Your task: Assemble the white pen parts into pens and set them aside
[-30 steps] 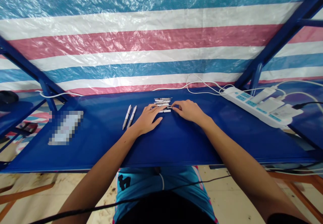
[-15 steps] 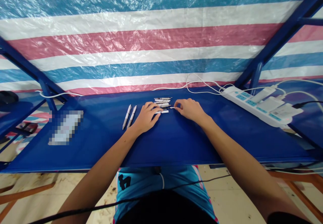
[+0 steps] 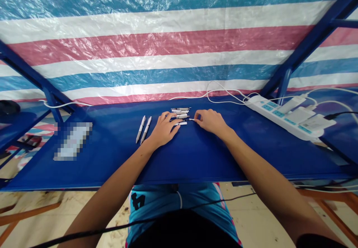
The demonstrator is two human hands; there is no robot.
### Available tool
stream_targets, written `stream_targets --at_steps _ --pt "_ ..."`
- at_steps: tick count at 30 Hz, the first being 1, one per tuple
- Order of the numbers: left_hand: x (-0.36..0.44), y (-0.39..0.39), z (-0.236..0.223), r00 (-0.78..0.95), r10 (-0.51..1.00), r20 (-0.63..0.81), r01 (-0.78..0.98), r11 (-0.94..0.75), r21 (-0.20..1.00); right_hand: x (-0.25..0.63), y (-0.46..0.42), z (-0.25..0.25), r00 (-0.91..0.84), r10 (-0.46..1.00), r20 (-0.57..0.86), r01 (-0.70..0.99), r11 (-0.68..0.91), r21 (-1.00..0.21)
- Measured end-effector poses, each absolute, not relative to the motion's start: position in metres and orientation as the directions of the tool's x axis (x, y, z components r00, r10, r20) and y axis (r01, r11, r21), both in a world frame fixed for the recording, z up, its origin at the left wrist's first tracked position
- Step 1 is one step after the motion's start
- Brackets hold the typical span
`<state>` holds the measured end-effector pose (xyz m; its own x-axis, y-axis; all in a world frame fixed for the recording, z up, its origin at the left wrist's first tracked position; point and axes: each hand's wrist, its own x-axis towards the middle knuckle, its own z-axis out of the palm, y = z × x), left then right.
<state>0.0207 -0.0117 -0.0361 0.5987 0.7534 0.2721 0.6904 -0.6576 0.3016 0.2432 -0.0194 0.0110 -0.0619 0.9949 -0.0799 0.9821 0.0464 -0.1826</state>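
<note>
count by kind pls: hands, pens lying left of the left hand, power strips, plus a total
Hands (left hand, right hand): 2
Pens left of the left hand: 2
Power strip: 1
Total: 5, excluding the partly hidden pen cluster

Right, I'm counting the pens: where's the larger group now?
At the middle of the head view, the larger group of pens lies on the blue table between the left hand, which partly hides it, and the right hand.

White-and-grey pens [image 3: 141, 129], blue tabletop [image 3: 190, 158]
</note>
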Motion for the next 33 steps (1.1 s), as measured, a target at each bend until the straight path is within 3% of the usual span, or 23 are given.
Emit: stream_targets --at_steps 11,19,26,33 --pt "0.011 -0.013 -0.03 0.529 0.784 0.324 0.745 -0.612 0.266 0.24 -0.023 0.016 -0.036 0.996 -0.087 0.979 0.018 -0.201" --pt "-0.007 -0.002 -0.032 0.476 0.737 0.48 0.75 -0.625 0.217 0.242 -0.022 0.017 -0.046 0.994 -0.097 0.975 0.023 -0.222" --pt "-0.008 0.003 -0.037 0.536 0.716 0.448 0.701 -0.673 0.236 0.241 -0.022 0.017 -0.051 0.994 -0.096 0.967 0.025 -0.253" --pt "-0.012 0.001 -0.032 0.425 0.779 0.46 0.783 -0.572 0.244 0.245 -0.019 0.011 -0.07 0.996 -0.057 0.955 0.051 -0.292"
